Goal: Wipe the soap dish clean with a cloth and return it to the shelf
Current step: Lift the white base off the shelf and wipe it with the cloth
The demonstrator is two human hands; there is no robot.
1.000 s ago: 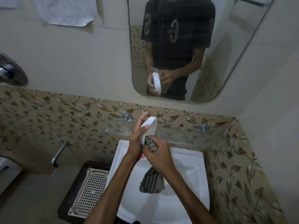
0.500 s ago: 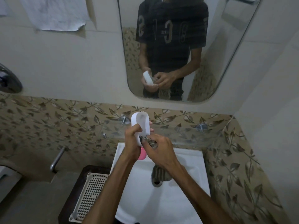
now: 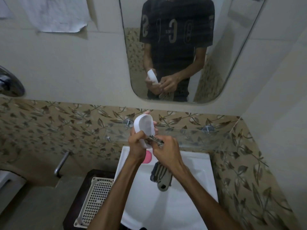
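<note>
A white oval soap dish [image 3: 144,125] stands nearly upright above the sink, its hollow side facing me. My left hand [image 3: 138,145] grips its lower half. My right hand [image 3: 167,151] is closed on a dark striped cloth [image 3: 160,174] and presses a bunched part of it against the dish's lower inside edge. The rest of the cloth hangs down below my right wrist over the basin. The glass shelf [image 3: 191,134] runs along the wall just behind both hands.
A white sink [image 3: 196,183] lies below, with a pink soap [image 3: 147,157] near its back edge. A white perforated basket [image 3: 95,195] sits at the left on a dark surface. A metal tap [image 3: 60,164] sticks out of the patterned tile wall; a mirror [image 3: 232,55] hangs above.
The dish has turned from edge-on to hollow side facing me and risen a little. My right hand has kept the cloth rubbing at its lower end; the hanging cloth has swung slightly.
</note>
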